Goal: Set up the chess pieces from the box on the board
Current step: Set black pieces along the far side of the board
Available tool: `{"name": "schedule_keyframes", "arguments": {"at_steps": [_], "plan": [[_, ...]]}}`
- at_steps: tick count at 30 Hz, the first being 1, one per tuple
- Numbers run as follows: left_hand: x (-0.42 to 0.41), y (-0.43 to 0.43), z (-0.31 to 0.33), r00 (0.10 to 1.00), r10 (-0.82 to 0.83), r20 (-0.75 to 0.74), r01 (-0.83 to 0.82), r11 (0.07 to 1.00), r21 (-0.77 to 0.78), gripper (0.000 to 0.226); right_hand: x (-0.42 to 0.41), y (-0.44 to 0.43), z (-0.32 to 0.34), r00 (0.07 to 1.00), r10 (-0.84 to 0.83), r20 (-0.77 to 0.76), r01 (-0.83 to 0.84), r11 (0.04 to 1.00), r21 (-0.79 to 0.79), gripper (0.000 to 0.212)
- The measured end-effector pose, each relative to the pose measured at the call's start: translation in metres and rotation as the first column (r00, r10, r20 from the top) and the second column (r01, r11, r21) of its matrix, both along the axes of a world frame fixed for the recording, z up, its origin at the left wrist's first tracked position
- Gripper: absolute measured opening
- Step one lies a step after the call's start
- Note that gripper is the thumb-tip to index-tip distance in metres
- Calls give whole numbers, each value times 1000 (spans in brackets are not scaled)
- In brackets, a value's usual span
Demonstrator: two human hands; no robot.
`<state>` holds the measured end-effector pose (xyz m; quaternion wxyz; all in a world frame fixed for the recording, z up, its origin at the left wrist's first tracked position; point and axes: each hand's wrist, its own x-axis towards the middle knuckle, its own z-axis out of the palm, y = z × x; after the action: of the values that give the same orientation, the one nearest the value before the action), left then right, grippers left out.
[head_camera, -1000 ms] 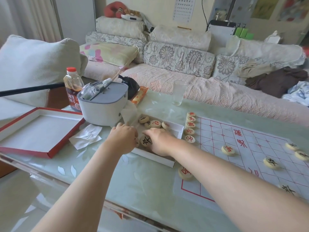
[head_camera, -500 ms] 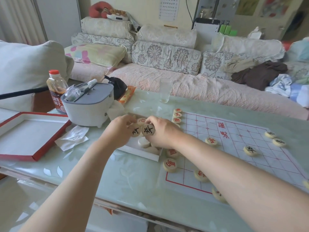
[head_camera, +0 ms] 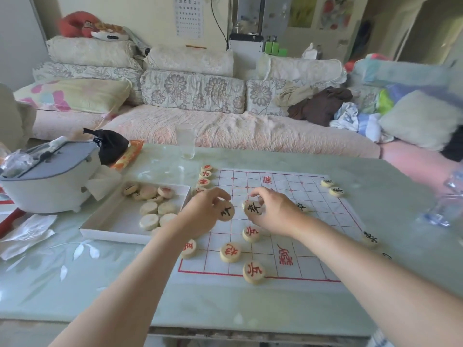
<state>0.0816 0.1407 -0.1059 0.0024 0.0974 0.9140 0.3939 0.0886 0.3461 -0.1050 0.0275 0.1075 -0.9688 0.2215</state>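
One black-lettered disc [head_camera: 226, 211] is pinched in the left hand [head_camera: 203, 215], and a second disc [head_camera: 253, 209] in the right hand [head_camera: 275, 211]. Both are held over the middle of the board [head_camera: 325, 221]. The placed black pieces [head_camera: 336, 191] lie along its right edge, nearer the right hand. The hands hide the grid points beneath them. The white box [head_camera: 112, 236] lies to the left.

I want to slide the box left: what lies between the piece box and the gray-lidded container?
Head view: a crumpled white tissue lies between the box and the container.
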Motion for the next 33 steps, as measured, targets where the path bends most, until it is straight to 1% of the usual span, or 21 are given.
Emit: {"name": "schedule_keyframes", "arguments": {"at_steps": [3,6,8,10,12,14,18,22,24,27,33], "plan": [[1,34,-4,992,-78,99,67,991,113,22,-4,32,-4,997,-73,10,73,997,-6,40],[-4,64,-10,984,-106,142,79,979,186,26,-15,60,-6,991,-130,20,131,990,-45,38],[-11,81,-12,982,-113,153,85,980,182,26,-26,77,-8,987,-158,27,159,986,-56,36],[-24,94,-15,982,-112,151,86,982,168,27,-39,95,-12,984,-179,13,179,983,-29,32],[-39,106,-15,984,-104,146,74,977,198,21,-54,113,-15,979,-206,-4,206,979,13,31],[-56,115,-15,986,-75,149,40,974,223,18,-68,128,-18,971,-238,1,238,970,50,35],[-92,129,-23,989,-40,140,9,977,215,22,-96,147,-24,961,-277,4,275,956,107,42],[-121,139,-26,993,-51,103,32,983,182,23,-123,149,-32,955,-296,11,293,951,102,46],[-132,142,-27,995,-58,84,42,981,189,22,-133,148,-38,955,-296,15,293,951,103,42],[-145,143,-31,995,-35,98,13,976,218,16,-140,147,-44,956,-292,-6,291,950,110,31],[-154,151,-39,993,-9,120,-20,970,243,8,-141,149,-42,955,-295,-32,297,950,98,22]]}}
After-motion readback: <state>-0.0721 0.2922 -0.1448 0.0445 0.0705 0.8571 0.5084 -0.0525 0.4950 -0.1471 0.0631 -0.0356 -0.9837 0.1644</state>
